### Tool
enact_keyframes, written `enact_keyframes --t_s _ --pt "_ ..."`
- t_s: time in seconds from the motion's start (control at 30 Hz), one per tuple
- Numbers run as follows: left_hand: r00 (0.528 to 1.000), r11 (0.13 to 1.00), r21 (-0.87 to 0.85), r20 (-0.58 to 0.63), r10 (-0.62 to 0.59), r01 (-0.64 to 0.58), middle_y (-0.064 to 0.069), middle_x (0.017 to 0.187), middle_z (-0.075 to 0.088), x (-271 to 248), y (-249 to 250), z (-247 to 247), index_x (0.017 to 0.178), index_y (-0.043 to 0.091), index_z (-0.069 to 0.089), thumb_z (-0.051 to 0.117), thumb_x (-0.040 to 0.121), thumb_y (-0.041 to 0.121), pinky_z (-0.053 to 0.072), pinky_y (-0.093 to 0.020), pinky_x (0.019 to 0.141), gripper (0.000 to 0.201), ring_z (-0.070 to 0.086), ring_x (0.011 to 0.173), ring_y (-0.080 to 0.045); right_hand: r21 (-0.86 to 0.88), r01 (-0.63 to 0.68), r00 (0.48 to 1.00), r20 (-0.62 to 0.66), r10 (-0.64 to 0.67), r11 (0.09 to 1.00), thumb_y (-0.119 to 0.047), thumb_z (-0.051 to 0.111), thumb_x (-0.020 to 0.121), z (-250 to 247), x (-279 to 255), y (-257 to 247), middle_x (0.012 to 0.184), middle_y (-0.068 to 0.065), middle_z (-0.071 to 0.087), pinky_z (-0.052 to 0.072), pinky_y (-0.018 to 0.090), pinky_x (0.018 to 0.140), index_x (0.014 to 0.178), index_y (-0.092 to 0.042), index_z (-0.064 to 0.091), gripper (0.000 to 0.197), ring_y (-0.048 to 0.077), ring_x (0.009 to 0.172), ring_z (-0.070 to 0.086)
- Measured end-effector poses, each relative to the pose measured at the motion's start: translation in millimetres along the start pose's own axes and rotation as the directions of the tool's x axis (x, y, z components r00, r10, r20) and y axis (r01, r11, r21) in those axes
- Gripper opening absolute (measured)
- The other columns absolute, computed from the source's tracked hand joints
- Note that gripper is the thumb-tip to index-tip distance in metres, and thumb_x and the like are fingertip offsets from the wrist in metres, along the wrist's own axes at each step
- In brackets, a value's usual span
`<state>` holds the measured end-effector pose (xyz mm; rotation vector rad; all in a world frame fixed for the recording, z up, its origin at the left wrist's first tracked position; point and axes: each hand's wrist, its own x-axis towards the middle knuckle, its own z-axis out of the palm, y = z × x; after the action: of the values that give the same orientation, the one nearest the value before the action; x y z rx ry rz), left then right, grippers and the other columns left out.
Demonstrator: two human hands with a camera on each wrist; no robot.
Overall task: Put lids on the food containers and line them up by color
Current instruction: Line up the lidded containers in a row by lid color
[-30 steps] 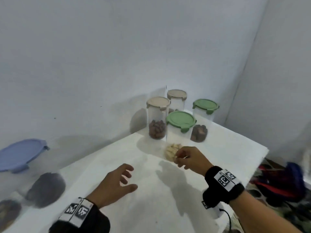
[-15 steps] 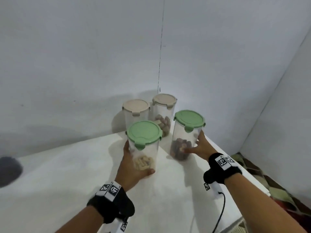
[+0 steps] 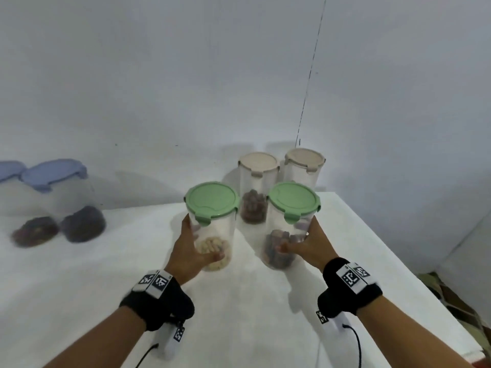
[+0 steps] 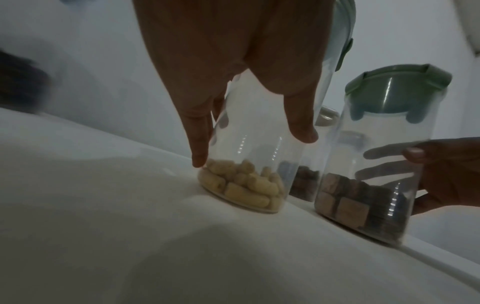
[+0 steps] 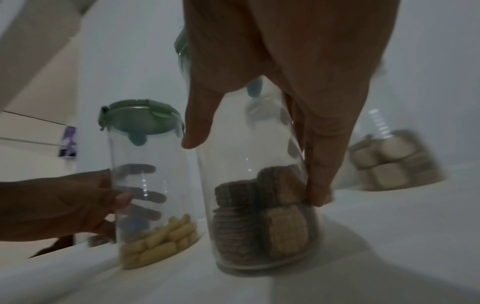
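On the white counter (image 3: 239, 301), the left hand (image 3: 190, 254) wraps its fingers (image 4: 198, 142) round the green-lidded jar of pale puffs (image 3: 212, 224). The right hand (image 3: 309, 245) grips the green-lidded jar of brown biscuits (image 3: 288, 227) beside it. Two beige-lidded jars (image 3: 259, 187) stand behind; two blurred, seemingly blue-lidded jars (image 3: 53, 197) sit far left.

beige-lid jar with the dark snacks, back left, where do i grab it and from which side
Grip the beige-lid jar round its clear wall below the lid, coming from its left: it stands upright, the two green-lid jars block the front, and the other beige jar crowds its right.
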<state>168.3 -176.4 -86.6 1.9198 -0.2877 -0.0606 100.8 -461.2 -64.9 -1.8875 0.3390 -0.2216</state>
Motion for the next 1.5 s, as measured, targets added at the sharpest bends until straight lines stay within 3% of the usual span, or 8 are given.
enact_keyframes --t_s 0.13,0.27,0.5,0.67,0.83,1.03,1.27,1.5 --pt "0.993 0.999 0.008 -0.107 -0.046 0.047 0.002 0.125 0.046 -6.3 -17.3 -54.5 0.141 0.018 0.027 0.096 0.052 0.022 0.044 -0.037 0.092 0.112 0.049 0.116 -0.021 0.035 0.069 0.988 0.137 -0.073 0.997 -0.017 0.091 0.039 64.8 6.3 -28.2 0.124 0.009 0.054 0.048 0.01 0.057 0.132 -0.008 0.035 0.109 0.005 0.077 0.058" --pt "0.978 0.998 -0.026 -0.195 -0.067 0.063 0.002 0.125 0.046 -10.3 -30.0 -102.6 0.142 0.014 0.027 0.081 0.03 0.052 0.044 -0.042 0.099 0.131 0.048 0.116 -0.022 -0.012 0.123 0.968 0.224 -0.117 0.992 -0.007 0.09 0.054 127.9 23.0 -48.9 0.126 0.011 0.049 0.049 0.023 0.072 0.131 -0.026 0.026 0.102 0.016 0.088 0.055" --pt "0.975 0.995 -0.053 -0.202 -0.098 0.089 -0.008 0.136 0.045 18.2 -54.4 -141.6 0.146 0.012 0.02 0.084 0.032 0.049 0.043 -0.05 0.105 0.136 0.047 0.126 -0.032 -0.014 0.041 0.969 0.243 -0.036 0.999 -0.032 0.09 0.03 200.6 67.8 -66.1 0.122 0.007 0.051 0.055 0.052 0.085 0.114 -0.028 0.041 0.097 0.029 0.096 0.065" --pt "0.982 0.997 -0.056 -0.174 -0.07 0.061 0.001 0.129 0.044 57.3 -65.3 -149.1 0.148 0.012 0.013 0.093 0.05 0.012 0.038 -0.029 0.098 0.127 0.044 0.126 -0.026 0.054 0.026 0.972 0.233 -0.038 0.998 -0.025 0.089 0.028 225.5 93.2 -80.3 0.117 0.007 0.047 0.054 0.054 0.085 0.115 -0.023 0.041 0.098 0.035 0.102 0.063" --pt "0.983 0.993 -0.08 -0.152 -0.099 0.088 -0.005 0.141 0.04 94.2 -74.7 -154.0 0.151 0.016 0.008 0.09 0.058 0.005 0.038 -0.041 0.11 0.125 0.039 0.128 -0.02 0.088 0.032 0.974 0.22 -0.051 0.996 -0.018 0.085 0.031 235.1 113.0 -88.0 0.117 0.007 0.047 0.056 0.038 0.076 0.124 -0.014 0.039 0.104 0.023 0.095 0.06" --pt "0.974 0.987 -0.099 -0.175 -0.145 0.129 -0.002 0.142 0.047 127.6 -102.1 -159.1 0.143 0.031 0.021 0.086 0.037 0.045 0.045 -0.049 0.106 0.125 0.047 0.13 -0.025 0.093 0.035 0.978 0.204 -0.053 0.995 -0.018 0.086 0.035 239.9 133.3 -91.8 0.112 0.003 0.049 0.05 0.026 0.069 0.125 -0.011 0.04 0.101 0.014 0.09 0.057" --pt "0.975 0.99 -0.088 -0.179 -0.128 0.114 -0.002 0.14 0.051 138.2 -118.5 -161.5 0.138 0.042 0.023 0.09 0.035 0.048 0.047 -0.05 0.103 0.123 0.051 0.128 -0.024 0.102 0.016 0.981 0.193 -0.036 0.995 0.01 0.079 0.064 241.9 138.0 -89.1 0.119 0.01 0.047 0.048 0.009 0.055 0.128 -0.006 0.04 0.076 0.01 0.084 0.055" --pt "0.968 0.988 -0.099 -0.21 -0.136 0.117 -0.004 0.136 0.053 128.1 -112.9 -162.2 0.138 0.038 0.024 0.088 0.032 0.047 0.049 -0.05 0.102 0.124 0.055 0.123 -0.027 0.109 0.019 0.978 0.207 -0.041 0.994 0.008 0.083 0.057 242.6 129.2 -85.0 0.119 0.008 0.05 0.048 0.02 0.067 0.126 -0.009 0.044 0.081 0.011 0.088 0.056"
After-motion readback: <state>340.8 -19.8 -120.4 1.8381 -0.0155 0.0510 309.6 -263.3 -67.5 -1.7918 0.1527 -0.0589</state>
